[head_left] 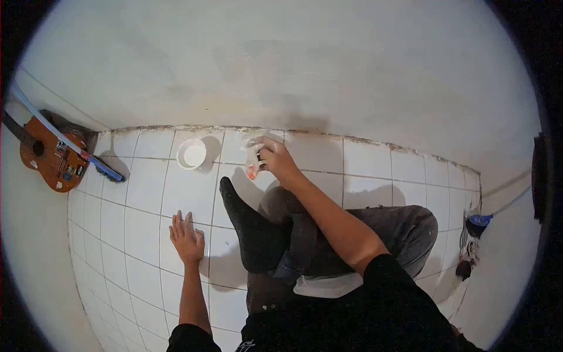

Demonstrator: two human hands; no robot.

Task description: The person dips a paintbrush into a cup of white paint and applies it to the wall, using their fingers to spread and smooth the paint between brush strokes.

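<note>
My left hand (pixel 187 239) rests on the white floor tiles (pixel 187 193) with its fingers spread, holding nothing. In my right hand (pixel 277 159) is a crumpled-looking whitish piece with an orange-red spot (pixel 252 163). Its exact kind I cannot make out. The fingers are closed round its upper part, just in front of the foot of the wall. To the left of that hand stands a round white bowl (pixel 192 154), close to the wall. A black-socked foot (pixel 246 223) lies between my two hands.
A guitar (pixel 56 155) leans in the left corner, with a blue brush broom (pixel 108 171) beside it. On the right, a blue-headed broom (pixel 479 224) stands by the side wall. The back wall (pixel 328 76) has patchy marks and a rough, dirty lower edge.
</note>
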